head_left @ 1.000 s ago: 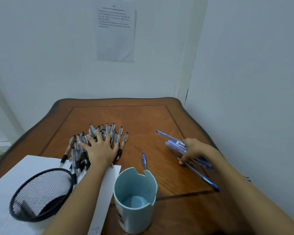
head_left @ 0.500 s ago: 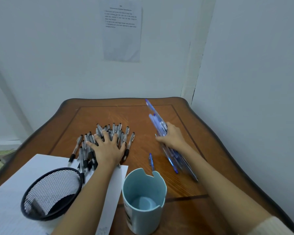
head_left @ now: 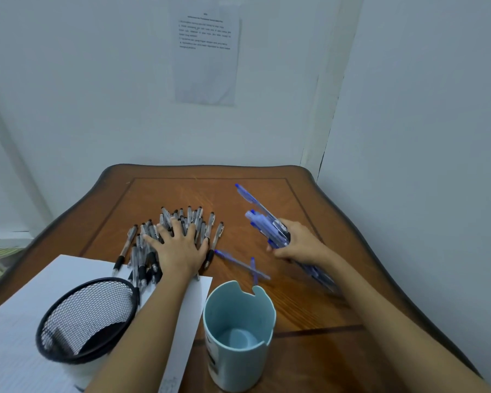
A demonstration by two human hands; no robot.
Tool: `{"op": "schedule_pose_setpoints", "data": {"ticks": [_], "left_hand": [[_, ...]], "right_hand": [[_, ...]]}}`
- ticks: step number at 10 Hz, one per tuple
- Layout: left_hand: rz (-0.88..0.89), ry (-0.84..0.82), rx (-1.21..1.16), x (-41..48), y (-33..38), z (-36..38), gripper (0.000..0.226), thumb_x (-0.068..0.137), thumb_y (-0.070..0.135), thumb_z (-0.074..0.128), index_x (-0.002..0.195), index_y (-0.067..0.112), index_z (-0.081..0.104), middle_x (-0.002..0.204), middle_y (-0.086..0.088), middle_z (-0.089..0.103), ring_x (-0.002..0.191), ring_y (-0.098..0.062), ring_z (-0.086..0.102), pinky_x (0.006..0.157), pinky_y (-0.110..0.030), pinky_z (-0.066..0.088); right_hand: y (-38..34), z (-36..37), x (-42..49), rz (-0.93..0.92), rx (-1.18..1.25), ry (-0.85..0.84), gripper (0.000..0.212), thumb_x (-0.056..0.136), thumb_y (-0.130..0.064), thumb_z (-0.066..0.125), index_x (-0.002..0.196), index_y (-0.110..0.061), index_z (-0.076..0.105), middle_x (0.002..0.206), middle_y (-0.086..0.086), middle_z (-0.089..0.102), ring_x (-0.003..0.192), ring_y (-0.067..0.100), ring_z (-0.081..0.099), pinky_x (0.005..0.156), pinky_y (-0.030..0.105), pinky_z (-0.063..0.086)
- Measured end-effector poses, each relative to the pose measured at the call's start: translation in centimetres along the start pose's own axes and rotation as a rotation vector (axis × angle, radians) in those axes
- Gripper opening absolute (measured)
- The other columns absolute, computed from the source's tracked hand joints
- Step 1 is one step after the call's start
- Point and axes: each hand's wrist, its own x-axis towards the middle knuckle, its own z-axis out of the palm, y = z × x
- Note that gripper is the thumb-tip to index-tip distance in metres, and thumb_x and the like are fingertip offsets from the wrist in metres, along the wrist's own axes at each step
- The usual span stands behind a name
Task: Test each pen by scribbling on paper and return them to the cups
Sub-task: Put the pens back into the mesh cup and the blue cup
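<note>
Across the lower frame, a wooden table (head_left: 309,307) fills the view, with white paper (head_left: 20,321) on its lower-left corner. A black mesh cup (head_left: 97,304) sits on the paper, and a pale blue cup (head_left: 238,364) stands right of it. Mid-frame, a pile of black pens (head_left: 142,259) lies fanned out, the left hand (head_left: 179,251) flat on top with fingers spread straight. Right of centre, the right hand (head_left: 301,245) grips a bundle of blue pens (head_left: 267,225); its lower ends are blurred, so the count is hard to tell. Two loose blue pens (head_left: 238,262) lie crossed between the hands.
</note>
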Motion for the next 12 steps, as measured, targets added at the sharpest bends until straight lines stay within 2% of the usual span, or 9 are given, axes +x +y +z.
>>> {"op": "schedule_pose_setpoints", "data": {"ticks": [2,3,4,5,6,7,9,11,12], "left_hand": [[-0.001,0.0,0.004,0.0,0.0,0.0,0.061,0.096,0.057,0.02,0.148,0.025,0.019,0.157,-0.014,0.009,0.141,-0.044,0.01,0.108,-0.066,0.012],[-0.001,0.007,0.004,0.0,0.0,0.1,0.061,0.096,0.057,0.02,0.147,0.025,0.02,0.156,-0.014,0.01,0.141,-0.044,0.011,0.108,-0.066,0.013],[0.001,0.012,-0.001,0.0,0.0,0.1,0.06,0.096,0.057,0.021,0.147,0.024,0.022,0.156,-0.014,0.011,0.141,-0.044,0.011,0.107,-0.067,0.012],[0.001,0.015,0.003,0.0,0.1,0.1,0.06,0.096,0.057,0.021,0.146,0.024,0.022,0.156,-0.014,0.011,0.14,-0.044,0.012,0.108,-0.067,0.013],[0.0,0.014,0.003,-0.1,0.0,0.1,0.061,0.096,0.057,0.02,0.147,0.024,0.021,0.156,-0.014,0.011,0.141,-0.044,0.011,0.108,-0.066,0.012],[0.0,0.006,-0.004,-0.1,0.0,0.0,0.061,0.096,0.057,0.02,0.147,0.024,0.02,0.156,-0.014,0.01,0.141,-0.044,0.01,0.108,-0.066,0.012],[0.001,0.007,-0.001,-0.1,0.0,0.0,0.06,0.096,0.057,0.02,0.147,0.024,0.022,0.156,-0.014,0.01,0.141,-0.044,0.01,0.107,-0.067,0.011],[-0.002,-0.001,0.0,-0.1,0.0,-0.1,0.061,0.096,0.057,0.019,0.148,0.024,0.019,0.157,-0.013,0.008,0.141,-0.044,0.008,0.107,-0.067,0.01],[-0.005,-0.007,0.01,-0.1,0.0,0.0,0.061,0.096,0.057,0.019,0.148,0.024,0.018,0.157,-0.013,0.009,0.141,-0.044,0.008,0.107,-0.067,0.01]], "right_hand": [[-0.8,2.1,0.8,0.203,0.054,0.07,0.037,0.073,-0.004,0.076,0.1,-0.009,0.051,0.071,0.006,0.063,0.045,0.011,0.055,0.049,0.023,0.05],[-1.2,3.2,0.9,0.318,-0.07,-0.015,0.052,0.069,-0.02,0.084,0.106,-0.011,0.049,0.095,0.007,0.063,0.058,0.012,0.058,0.058,0.023,0.052],[-0.7,4.4,0.5,0.381,-0.155,-0.05,0.065,0.064,-0.03,0.086,0.112,-0.01,0.049,0.107,0.009,0.062,0.081,0.022,0.064,0.078,0.035,0.056],[-0.7,4.8,0.2,0.397,-0.161,-0.03,0.065,0.063,-0.032,0.087,0.111,-0.011,0.049,0.105,0.005,0.059,0.083,0.021,0.064,0.079,0.034,0.055],[-0.7,5.2,0.6,0.412,-0.137,-0.02,0.045,0.072,-0.018,0.081,0.101,-0.012,0.047,0.09,0.0,0.057,0.06,0.01,0.057,0.052,0.015,0.047],[-0.8,5.6,1.5,0.378,-0.165,0.074,0.042,0.071,-0.018,0.079,0.102,-0.01,0.052,0.1,0.007,0.064,0.07,0.017,0.064,0.065,0.025,0.055],[-2.3,6.5,3.0,0.248,-0.195,0.094,0.043,0.071,-0.025,0.078,0.102,-0.01,0.053,0.1,0.009,0.063,0.081,0.024,0.065,0.075,0.041,0.057],[-3.1,7.8,2.7,0.203,-0.249,0.038,0.055,0.063,-0.04,0.085,0.095,-0.014,0.049,0.097,0.005,0.057,0.083,0.021,0.051,0.055,0.027,0.034],[-3.3,7.8,3.0,0.225,-0.346,-0.007,0.049,0.067,-0.035,0.082,0.096,-0.012,0.051,0.1,0.01,0.06,0.084,0.025,0.053,0.065,0.029,0.038]]}}
